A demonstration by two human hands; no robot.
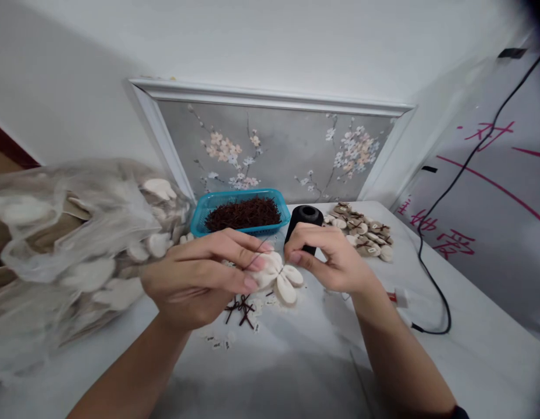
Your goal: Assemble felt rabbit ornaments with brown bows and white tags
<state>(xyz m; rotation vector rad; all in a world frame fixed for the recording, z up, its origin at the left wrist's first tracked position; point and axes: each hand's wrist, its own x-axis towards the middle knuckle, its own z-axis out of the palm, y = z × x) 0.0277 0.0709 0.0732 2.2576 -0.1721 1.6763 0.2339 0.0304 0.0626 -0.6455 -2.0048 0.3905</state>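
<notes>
Between the thumb and fingers of my left hand point(204, 273) is a small white cloth piece point(284, 279) with several rounded, petal-like lobes. It is gathered at its middle, where a thin dark line shows. A fine dark thread point(258, 254) runs by my left fingertips. Just right of the cloth piece, my right hand point(326, 256) is closed in a pinch; whatever lies between its fingertips is too small to make out. Behind that hand stands a black spool point(308, 216), partly covered by the fingers.
A blue basket point(199, 216) at the back holds dark brown strips. Finished-looking beige and white cloth pieces point(366, 230) are heaped at back right. Brown bows point(241, 308) and small labels point(217, 344) lie below my left hand. Plastic bags point(86, 233) fill the left; a black cable point(444, 317) crosses the right.
</notes>
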